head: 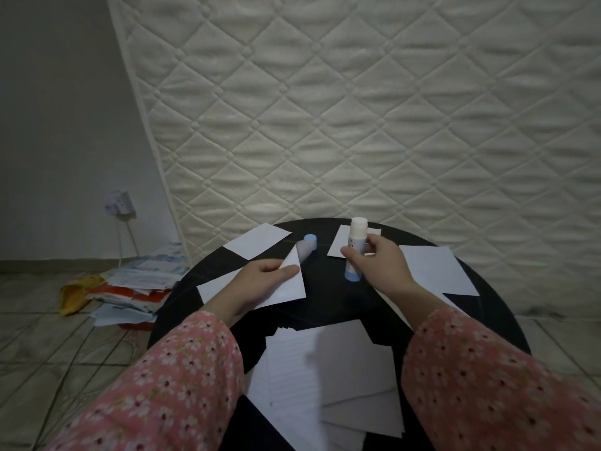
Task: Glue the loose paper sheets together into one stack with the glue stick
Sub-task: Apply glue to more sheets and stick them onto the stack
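We sit in a home room: a quilted mattress (374, 118) leans upright at twelve o'clock behind our small round black counter (325, 307), a wall socket (119, 203) and a heap of papers (130, 288) on the tiled floor (48, 336) at nine o'clock.

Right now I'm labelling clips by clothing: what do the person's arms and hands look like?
Both arms wear loose long sleeves, pink with a small white flower print and dark dots. The left hand and right hand are bare: no gloves, and no rings or watch visible.
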